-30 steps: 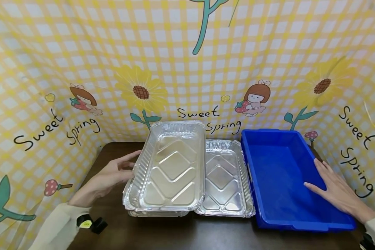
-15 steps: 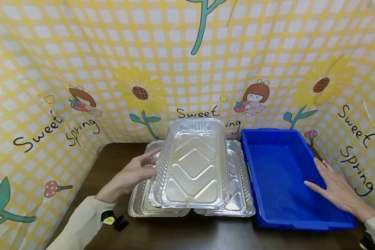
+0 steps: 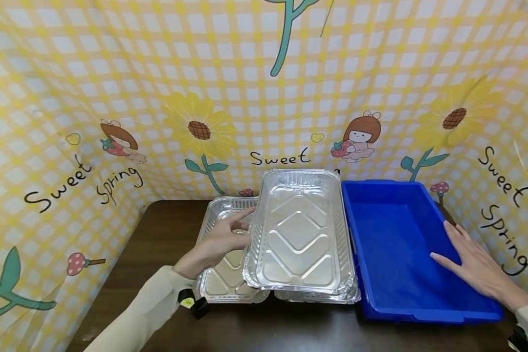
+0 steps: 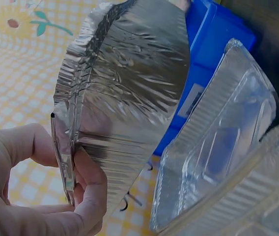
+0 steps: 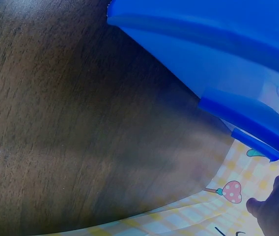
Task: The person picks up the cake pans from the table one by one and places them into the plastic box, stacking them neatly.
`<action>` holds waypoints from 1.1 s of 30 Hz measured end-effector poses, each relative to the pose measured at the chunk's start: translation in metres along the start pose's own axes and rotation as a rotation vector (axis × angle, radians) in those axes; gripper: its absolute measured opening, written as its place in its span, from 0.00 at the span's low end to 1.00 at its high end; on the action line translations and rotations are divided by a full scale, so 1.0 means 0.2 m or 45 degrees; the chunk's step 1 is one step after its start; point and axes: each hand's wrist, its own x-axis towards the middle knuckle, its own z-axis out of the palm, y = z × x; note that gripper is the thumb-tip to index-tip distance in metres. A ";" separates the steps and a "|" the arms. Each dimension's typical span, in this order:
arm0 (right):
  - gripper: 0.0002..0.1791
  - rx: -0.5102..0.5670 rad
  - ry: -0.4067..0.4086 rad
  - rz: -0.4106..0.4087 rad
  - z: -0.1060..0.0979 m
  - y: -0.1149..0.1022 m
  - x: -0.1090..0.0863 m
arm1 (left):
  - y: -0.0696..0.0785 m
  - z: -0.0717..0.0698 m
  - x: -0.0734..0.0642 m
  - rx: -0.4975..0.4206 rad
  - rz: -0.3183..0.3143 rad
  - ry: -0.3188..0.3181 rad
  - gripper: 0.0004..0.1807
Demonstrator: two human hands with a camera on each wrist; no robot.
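Observation:
My left hand (image 3: pixel 224 242) pinches the left rim of a silver foil tray (image 3: pixel 299 234), thumb and fingers on either side of the edge. In the left wrist view the held foil tray (image 4: pixel 134 73) shows its crinkled rim and outer wall. It hangs raised, overlapping most of a second foil tray (image 3: pixel 354 296) beneath. Another foil tray (image 3: pixel 233 292) lies on the table to the left, partly behind my left hand. My right hand (image 3: pixel 475 261) rests on the right side of a blue plastic bin (image 3: pixel 435 317), fingers extended along the rim and thumb toward the inside.
The dark wooden table (image 3: pixel 149 249) carries everything. A yellow checked cloth (image 3: pixel 264 107) with printed flowers and figures hangs behind and at both sides. The blue bin stands close against the right-hand trays.
My left hand has carried the foil tray rightward from over the left tray to over the right one, uncovering the left tray. The right hand stays on the bin.

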 end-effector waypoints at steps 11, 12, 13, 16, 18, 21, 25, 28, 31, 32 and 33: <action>0.52 -0.001 0.011 -0.008 0.02 0.01 0.02 | 0.03 0.12 0.11 -0.095 -0.036 -0.044 0.51; 0.52 0.001 0.012 -0.011 0.01 0.01 0.02 | 0.03 0.13 0.12 -0.100 -0.033 -0.050 0.51; 0.52 0.002 0.012 -0.013 0.01 0.01 0.02 | 0.03 0.13 0.12 -0.108 -0.032 -0.055 0.51; 0.52 0.008 0.012 -0.018 0.01 0.01 0.02 | 0.03 0.16 0.15 -0.129 -0.037 -0.054 0.50; 0.51 0.014 0.013 -0.023 0.00 0.01 0.02 | 0.03 0.18 0.16 -0.107 -0.035 -0.032 0.50; 0.50 0.017 0.013 -0.027 0.00 0.01 0.02 | 0.03 0.22 0.18 -0.072 -0.045 0.003 0.50; 0.50 0.007 0.013 -0.015 0.00 0.01 0.01 | 0.04 0.29 0.22 -0.067 -0.049 -0.003 0.51; 0.50 -0.001 0.011 0.001 0.00 0.01 0.01 | 0.05 0.35 0.27 -0.116 -0.045 -0.032 0.50; 0.50 -0.002 0.014 0.006 0.00 0.01 0.01 | 0.06 0.41 0.31 -0.155 -0.048 -0.056 0.49; 0.50 -0.001 0.014 0.005 0.00 0.01 0.01 | 0.07 0.43 0.32 -0.160 -0.048 -0.063 0.49; 0.50 0.000 0.017 0.002 0.00 0.01 0.01 | 0.08 0.45 0.33 -0.159 -0.048 -0.071 0.48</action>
